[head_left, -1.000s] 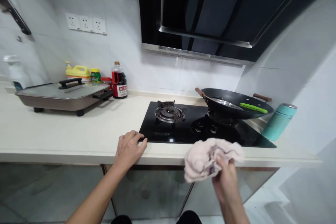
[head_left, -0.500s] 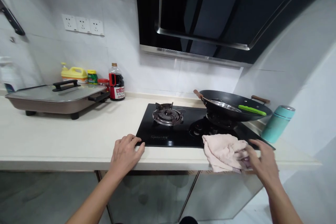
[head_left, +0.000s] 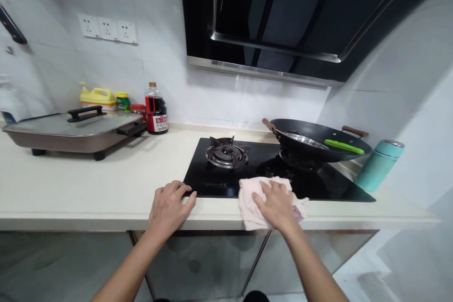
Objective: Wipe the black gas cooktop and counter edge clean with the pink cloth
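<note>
My right hand (head_left: 276,203) lies spread on a pale pink cloth (head_left: 249,198), palm down, with its thumb apart from the fingers. The folded cloth covers part of the black gas stove's (head_left: 332,186) front edge and the counter strip before it. Its purplish corner shows beside my wrist. My left hand (head_left: 171,205) rests on the counter at the stove's front left corner, fingers loosely bent and apart, holding nothing. Behind the hands are the left burner (head_left: 226,155) and a black wok (head_left: 307,151) on the right burner. A green-handled utensil (head_left: 343,146) lies in the wok.
A lidded electric pan (head_left: 71,139) stands on the left of the counter (head_left: 155,165). Behind it are a soy sauce bottle (head_left: 156,115) and a yellow jug (head_left: 101,98). A teal flask (head_left: 379,167) leans at the right. The range hood (head_left: 262,19) hangs above the stove.
My right hand and the cloth have moved left along the stove's front edge, and the hand now lies over the cloth's middle. My left hand stays in place. The view has shifted slightly.
</note>
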`<state>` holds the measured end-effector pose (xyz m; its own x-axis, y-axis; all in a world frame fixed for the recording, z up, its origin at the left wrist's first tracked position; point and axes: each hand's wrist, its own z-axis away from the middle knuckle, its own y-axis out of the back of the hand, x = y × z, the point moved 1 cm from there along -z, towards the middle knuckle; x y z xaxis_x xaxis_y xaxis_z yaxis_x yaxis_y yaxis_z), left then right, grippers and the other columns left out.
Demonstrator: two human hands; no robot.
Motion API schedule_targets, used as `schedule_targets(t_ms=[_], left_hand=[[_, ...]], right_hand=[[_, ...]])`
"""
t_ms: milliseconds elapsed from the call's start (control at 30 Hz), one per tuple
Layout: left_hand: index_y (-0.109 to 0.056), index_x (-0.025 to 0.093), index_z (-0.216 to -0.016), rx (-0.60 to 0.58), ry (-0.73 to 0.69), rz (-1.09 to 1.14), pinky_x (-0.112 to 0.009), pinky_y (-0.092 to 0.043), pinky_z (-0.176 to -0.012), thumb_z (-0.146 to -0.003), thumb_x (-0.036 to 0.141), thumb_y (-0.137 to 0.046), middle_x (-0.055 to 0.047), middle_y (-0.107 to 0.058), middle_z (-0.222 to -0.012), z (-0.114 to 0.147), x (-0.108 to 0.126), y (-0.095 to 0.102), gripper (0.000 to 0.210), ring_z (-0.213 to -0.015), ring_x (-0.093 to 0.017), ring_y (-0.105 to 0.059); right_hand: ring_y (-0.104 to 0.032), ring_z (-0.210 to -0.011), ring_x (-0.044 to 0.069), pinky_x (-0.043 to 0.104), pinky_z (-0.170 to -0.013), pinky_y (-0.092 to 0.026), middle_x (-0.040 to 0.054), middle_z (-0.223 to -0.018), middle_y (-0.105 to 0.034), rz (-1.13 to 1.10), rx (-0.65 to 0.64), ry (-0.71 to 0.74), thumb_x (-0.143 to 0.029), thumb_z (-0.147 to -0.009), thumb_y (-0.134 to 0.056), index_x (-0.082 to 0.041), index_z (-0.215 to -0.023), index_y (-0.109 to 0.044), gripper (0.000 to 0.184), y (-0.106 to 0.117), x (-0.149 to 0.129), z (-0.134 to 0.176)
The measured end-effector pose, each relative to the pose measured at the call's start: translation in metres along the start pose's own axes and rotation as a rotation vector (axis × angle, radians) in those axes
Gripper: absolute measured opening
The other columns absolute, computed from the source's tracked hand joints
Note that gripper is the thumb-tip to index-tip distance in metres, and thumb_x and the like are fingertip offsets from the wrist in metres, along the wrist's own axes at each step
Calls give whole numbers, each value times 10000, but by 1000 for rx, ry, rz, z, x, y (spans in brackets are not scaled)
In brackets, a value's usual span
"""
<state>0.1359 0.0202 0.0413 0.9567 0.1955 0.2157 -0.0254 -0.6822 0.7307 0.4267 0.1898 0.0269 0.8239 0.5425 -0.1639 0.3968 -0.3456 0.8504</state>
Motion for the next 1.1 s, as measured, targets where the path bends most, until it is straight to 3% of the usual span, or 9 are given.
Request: schedule_targets(t_ms=[200, 333, 400, 467, 567, 667, 767, 867, 1100], left_hand=[[-718, 245, -968, 9, 15, 100, -395, -435, -897, -965, 414, -516, -48, -733, -1023, -1, -3, 4, 264, -1000, -234, -669], [-720, 236, -1030, 87, -26, 171, -417, -469, -945, -966, 417, -513, -82, -724, -1142, -1, -5, 7, 282, -1094, -259, -658], [-729, 241, -1056, 137, -92, 194, -451, -459, -1021, -971, 411, -511, -102, -696, -1264, -2, 1, 10, 289, -1210, -280, -620], [-735, 255, -1108, 101, -199, 205, -484, -421, -1101, -971, 400, -522, -106, -643, -1394, -6, 16, 11, 292, -1328, -295, -553], [-700, 302, -1281, -154, -280, 171, -574, -383, -1126, -932, 477, -600, -101, -521, -1558, -16, 50, 8, 402, -1435, -363, -444], [-587, 394, -1440, -439, -293, 108, -653, -386, -1065, -893, 634, -608, -91, -496, -1582, -24, 84, 0, 597, -1408, -432, -431], [-558, 474, -1444, -504, -377, 69, -639, -385, -1033, -971, 614, -481, -53, -526, -1550, -26, 110, -13, 499, -1336, -407, -467], [-558, 479, -1435, -452, -400, 61, -584, -407, -995, -1039, 442, -373, -24, -549, -1528, -31, 128, -31, 439, -1281, -354, -495], [-641, 313, -1353, -431, -266, 127, -547, -408, -1033, -1028, 291, -365, -69, -671, -1365, -68, 168, -77, 427, -1254, -306, -536]], right_hand=[[-469, -1233, 392, 617, -1065, -314, 203, -1331, -575, -148, -188, 179, -532, -989, -497, -171, -1303, -654, 503, -7, -117, -28], [-369, -1423, 339, 594, -1196, -202, 171, -1516, -476, -325, -299, 412, -528, -1003, -523, -195, -1410, -583, 530, -3, -123, -31], [-312, -1490, 290, 549, -1229, -191, 117, -1619, -377, -432, -304, 475, -530, -1013, -510, -256, -1453, -561, 521, 1, -100, -29], [-324, -1495, 262, 533, -1235, -202, 76, -1629, -377, -467, -188, 441, -509, -1026, -471, -293, -1419, -598, 466, 5, -60, -27], [-463, -1395, 271, 569, -1216, -225, 83, -1467, -567, -357, 56, 259, -499, -1011, -436, -268, -1257, -705, 431, 10, 30, -26], [-571, -1264, 300, 591, -1154, -316, 119, -1318, -653, -136, 148, 30, -506, -973, -403, -215, -1117, -746, 473, 10, 134, -25], [-599, -1212, 328, 568, -1092, -398, 131, -1263, -670, 29, 170, -84, -533, -949, -390, -203, -1062, -743, 497, 5, 213, -20], [-639, -1096, 315, 484, -988, -487, 138, -1184, -686, 51, 129, -65, -577, -965, -378, -177, -1087, -714, 536, -4, 241, -12], [-641, -1063, 319, 459, -918, -499, 137, -1172, -668, 81, 120, -12, -622, -994, -327, -165, -1140, -663, 585, -5, 228, -4]])
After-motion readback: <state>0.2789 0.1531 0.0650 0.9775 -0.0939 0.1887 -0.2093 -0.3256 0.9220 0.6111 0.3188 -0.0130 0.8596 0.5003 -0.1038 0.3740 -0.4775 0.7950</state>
